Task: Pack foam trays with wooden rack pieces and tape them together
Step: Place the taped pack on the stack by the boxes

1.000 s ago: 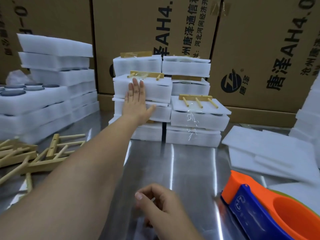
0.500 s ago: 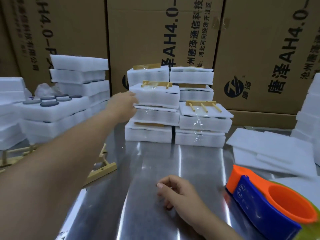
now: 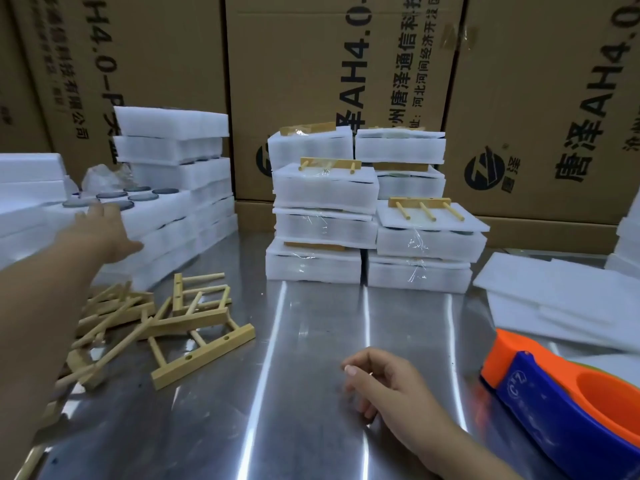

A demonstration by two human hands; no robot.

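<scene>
My left hand [image 3: 100, 233] reaches out to the left with straight fingers, just in front of a white foam tray [image 3: 152, 209] that holds dark round discs; it holds nothing. My right hand [image 3: 384, 386] rests on the steel table [image 3: 311, 393] with loosely curled fingers and is empty. Two stacks of taped foam trays [image 3: 370, 216] with wooden rack pieces on top stand at the middle back. A pile of loose wooden rack pieces [image 3: 166, 320] lies at the left under my forearm. An orange and blue tape dispenser [image 3: 568, 400] sits at the lower right.
More foam trays [image 3: 173, 147] are stacked at the back left. Flat foam sheets [image 3: 561, 299] lie at the right. Large cardboard boxes [image 3: 329, 64] wall off the back of the table.
My left hand has left the middle stack of taped trays and swung left toward the foam tray with discs. My right hand has stayed on the table.
</scene>
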